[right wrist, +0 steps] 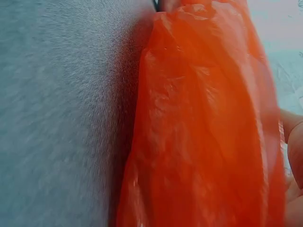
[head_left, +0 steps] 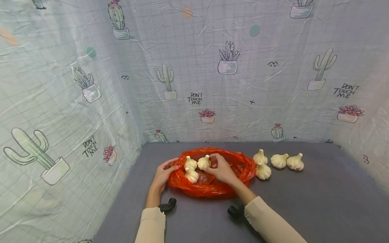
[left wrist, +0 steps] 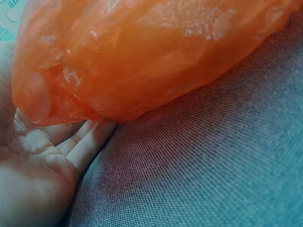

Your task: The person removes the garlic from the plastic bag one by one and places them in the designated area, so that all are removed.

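Observation:
An orange-red plastic bag (head_left: 209, 191) lies spread on the grey table with its mouth turned up and its rim bunched all around. At its left end my left hand (head_left: 161, 176) holds the rim, thumb over the edge and fingers on the outer side. My right hand (head_left: 224, 171) reaches over the bag and pinches a garlic bulb (head_left: 204, 162) between thumb and fingers. Two more garlic bulbs, one upper (head_left: 190, 163) and one lower (head_left: 192, 176), sit inside at the left. Bag film (right wrist: 203, 118) hides most of the right hand in the right wrist view.
Several garlic bulbs (head_left: 279, 161) lie on the table (head_left: 304, 202) to the right of the bag, the nearest ones close against its right end. A cactus-print sheet (head_left: 182, 118) hangs behind the table and along its sides.

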